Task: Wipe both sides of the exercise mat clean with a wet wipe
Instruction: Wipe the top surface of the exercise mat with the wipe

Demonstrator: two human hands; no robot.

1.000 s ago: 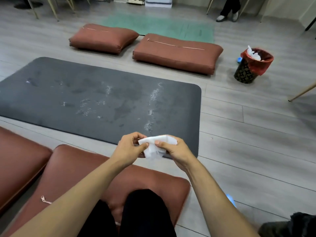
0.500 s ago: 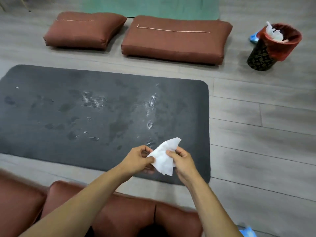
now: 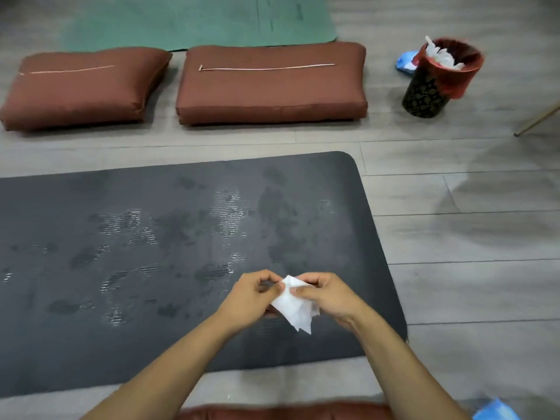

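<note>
The exercise mat (image 3: 181, 253) lies flat on the floor (image 3: 469, 237) directly ahead of the person, its dark upper face carrying scattered damp patches and glistening streaks. This suggests the face is already wet in places.

The wet wipe (image 3: 292, 307) is held in the air above the near right portion of the mat, not touching it. It hangs partly bunched, with a loose corner pointing down. The left hand (image 3: 251, 298) pinches its upper left edge between thumb and curled fingers (image 3: 274, 286). The right hand (image 3: 327, 298) grips the upper right part, fingers closed round the fabric. Holding it by two points in this way probably serves to spread or refold it, so that a usable face is presented before it is pressed to the mat.

Both forearms extend forward and converge. The wrists are level and the knuckles turned upward.

A patterned bin (image 3: 430, 86) with a red liner stands well apart at the far right, within reach for discarding used wipes. Two brown cushions (image 3: 266, 83) lie beyond the mat.
</note>
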